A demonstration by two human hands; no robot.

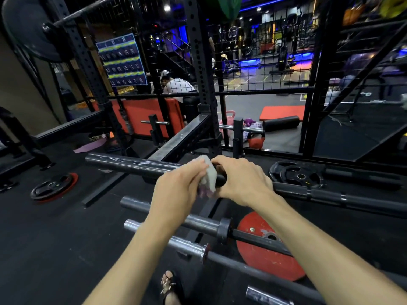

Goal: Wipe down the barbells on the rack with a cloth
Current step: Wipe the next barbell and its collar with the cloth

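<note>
Top barbell: dark round steel sleeve, smooth with pale scuff streaks, lying level and reaching left from between the hands; its shaft runs off to the right
Cloth: small white terry rag, fluffy and crumpled, wrapped over the top barbell near its collar
Left hand: fingers curled round the cloth, pressing it onto the bar
Right hand: just beside the cloth on its right, fingers curled over the black collar of the same bar
Middle barbell: grey matte sleeve with a thick dark collar and a thin black shaft, lower and nearer than the top one
Near barbell: bright chrome sleeve, shiny, with a dark ring at its collar, running parallel to the middle one
Red plate: flat round disc, scratched and chipped paint, lying on the floor under the two nearer bars
Black plates: rubbery discs with grip holes, lying flat on the floor to the right of the hands
Rack upright: black square steel post punched with rows of round holes, wire mesh beside it
Floor: dark, dull rubber matting
</note>
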